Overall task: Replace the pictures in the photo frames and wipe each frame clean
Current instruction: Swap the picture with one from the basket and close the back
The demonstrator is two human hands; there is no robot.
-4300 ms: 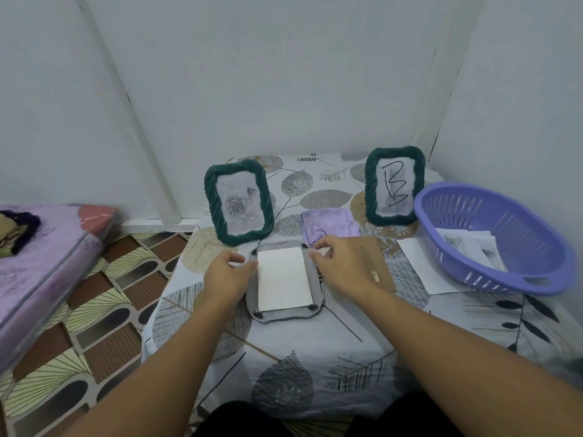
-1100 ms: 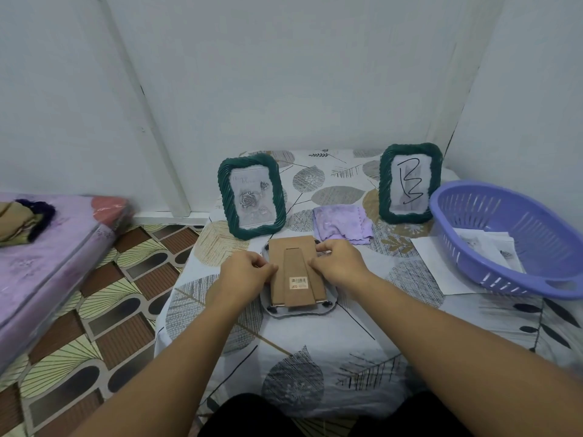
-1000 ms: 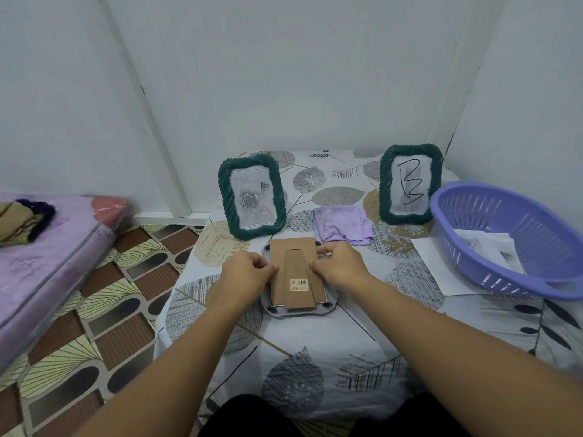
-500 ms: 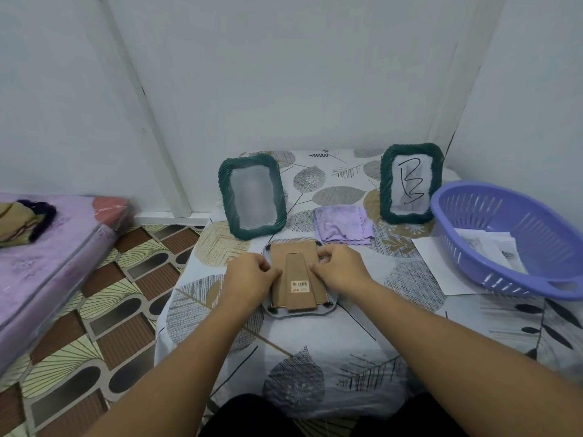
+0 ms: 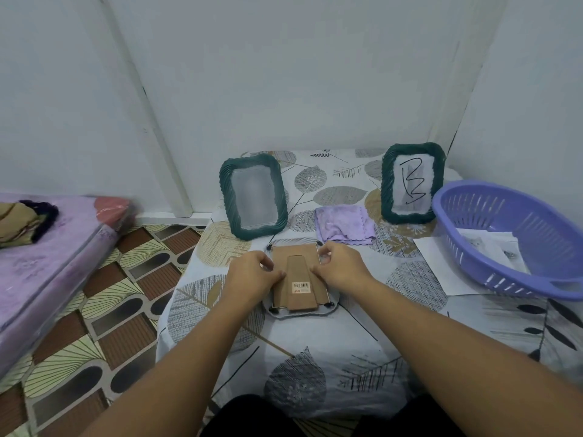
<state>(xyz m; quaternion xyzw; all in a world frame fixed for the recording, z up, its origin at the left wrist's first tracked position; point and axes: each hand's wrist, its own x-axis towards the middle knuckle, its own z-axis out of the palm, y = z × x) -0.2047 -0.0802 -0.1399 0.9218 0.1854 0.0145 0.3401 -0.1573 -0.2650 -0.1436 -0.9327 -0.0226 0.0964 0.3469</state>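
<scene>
left hand (image 5: 252,275) slid inward, both grips pinching backing board (image 5: 298,279); cloth (image 5: 344,227) behind.

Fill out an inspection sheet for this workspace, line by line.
Surface: table under a leaf-print cloth.
Job's things: face-down frame with brown backing board in place; two green frames upright at the back; purple cloth between them.
Clutter: purple basket holding papers; loose sheet beside it.
Grippers: left hand and right hand, fingers curled at the backing board's edges.
Cables: nothing seen.
Surroundings: white walls, patterned floor, purple mattress at left.
</scene>
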